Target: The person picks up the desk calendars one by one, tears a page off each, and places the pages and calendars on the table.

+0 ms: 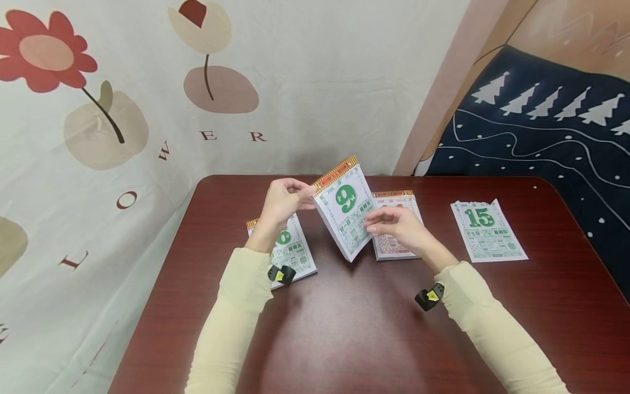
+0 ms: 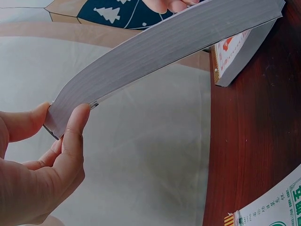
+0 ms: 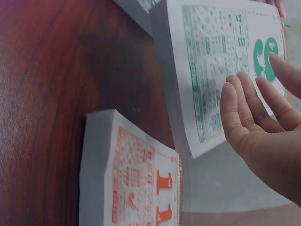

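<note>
A thick tear-off calendar (image 1: 343, 216) with a green 9 on its top page is held up, tilted, above the table. My left hand (image 1: 287, 201) pinches its bound upper corner between thumb and fingers, and the left wrist view shows the grey stack of page edges (image 2: 141, 66) bending slightly. Near the calendar's lower right edge is my right hand (image 1: 400, 227). In the right wrist view its fingers (image 3: 249, 103) are loosely bent in front of the printed page, not closed round it; whether they touch the paper I cannot tell.
Behind my right hand lies a calendar with a red 11 (image 3: 164, 183). Partly under my left forearm lies another green-printed calendar (image 1: 297, 257). A loose torn sheet with a green 15 (image 1: 489, 232) lies farther right on the dark red table (image 1: 344, 339). A printed cloth (image 1: 320, 98) hangs behind.
</note>
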Motion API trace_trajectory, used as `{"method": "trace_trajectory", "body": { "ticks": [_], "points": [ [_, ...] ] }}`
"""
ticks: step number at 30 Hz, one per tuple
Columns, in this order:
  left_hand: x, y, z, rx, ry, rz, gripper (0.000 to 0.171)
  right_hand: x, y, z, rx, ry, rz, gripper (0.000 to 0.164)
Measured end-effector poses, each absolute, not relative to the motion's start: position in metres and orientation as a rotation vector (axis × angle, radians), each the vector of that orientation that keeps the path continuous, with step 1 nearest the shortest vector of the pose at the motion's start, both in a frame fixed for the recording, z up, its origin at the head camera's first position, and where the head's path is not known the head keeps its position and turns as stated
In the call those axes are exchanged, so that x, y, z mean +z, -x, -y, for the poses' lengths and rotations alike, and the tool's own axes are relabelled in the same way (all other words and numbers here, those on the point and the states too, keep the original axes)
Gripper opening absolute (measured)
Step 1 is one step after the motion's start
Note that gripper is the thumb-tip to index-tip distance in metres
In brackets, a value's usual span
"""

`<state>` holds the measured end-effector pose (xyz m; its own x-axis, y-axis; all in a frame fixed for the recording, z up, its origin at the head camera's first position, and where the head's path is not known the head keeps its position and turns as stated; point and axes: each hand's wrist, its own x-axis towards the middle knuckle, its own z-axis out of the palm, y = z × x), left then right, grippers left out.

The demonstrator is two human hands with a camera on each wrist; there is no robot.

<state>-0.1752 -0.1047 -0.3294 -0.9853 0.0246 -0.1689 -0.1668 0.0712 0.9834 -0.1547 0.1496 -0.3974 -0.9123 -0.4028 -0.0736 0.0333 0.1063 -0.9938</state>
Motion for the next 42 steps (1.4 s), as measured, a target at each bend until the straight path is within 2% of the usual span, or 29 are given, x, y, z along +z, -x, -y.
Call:
{"method": "trace_trajectory", "body": {
  "ticks": [13,24,42],
  "points": [
    [-0.33,0.179,0.105,2.071,0.212,-2.198,0.013,-0.402,0.152,-0.131,-1.876,0.394,-2.107,0.032],
    [-0.325,0.18,0.103,2.072,0.223,-2.202,0.018,-0.406,0.146,-0.119,-1.888,0.456,-2.206,0.031],
    [-0.323,0.184,0.1,2.128,0.227,-2.188,0.014,-0.414,0.142,-0.11,-1.81,0.476,-2.357,0.032]
  ]
}}
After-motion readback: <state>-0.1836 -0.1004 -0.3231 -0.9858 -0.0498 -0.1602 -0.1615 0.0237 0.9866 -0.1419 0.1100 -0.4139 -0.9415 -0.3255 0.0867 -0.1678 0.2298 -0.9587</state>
